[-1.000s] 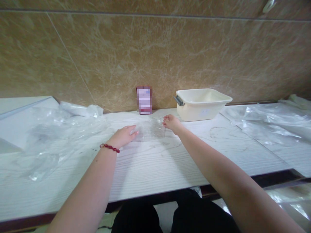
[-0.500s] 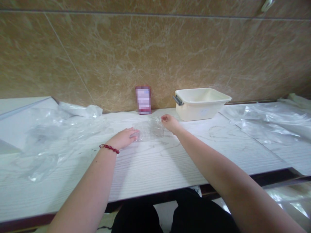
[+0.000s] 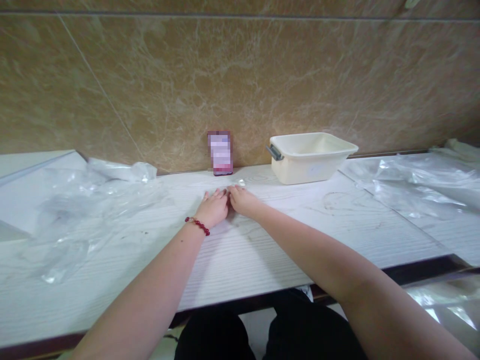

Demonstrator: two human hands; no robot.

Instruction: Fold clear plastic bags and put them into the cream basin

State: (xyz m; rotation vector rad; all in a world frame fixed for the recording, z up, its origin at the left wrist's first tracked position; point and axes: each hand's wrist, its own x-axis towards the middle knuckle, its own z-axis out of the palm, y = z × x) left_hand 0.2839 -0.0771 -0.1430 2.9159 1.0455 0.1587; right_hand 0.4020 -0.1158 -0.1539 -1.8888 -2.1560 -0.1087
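My left hand point(image 3: 214, 207), with a red bead bracelet on the wrist, and my right hand point(image 3: 242, 199) lie side by side and touching on the white table point(image 3: 262, 250). Their fingers are stretched flat and point toward the wall. A small clear plastic bag point(image 3: 241, 183) is pressed under them. Only a shiny bit of it shows past my right fingertips; the rest is hidden.
A small red and white box point(image 3: 220, 152) stands against the marble wall just behind my hands. A cream plastic tub point(image 3: 311, 170) with a grey handle sits to its right. Crumpled clear plastic sheets lie at the left point(image 3: 86, 200) and right point(image 3: 412, 185).
My hands were apart at the two ends of the spread clear bag. They have come together in the middle, and the bag is now folded or flattened beneath them.
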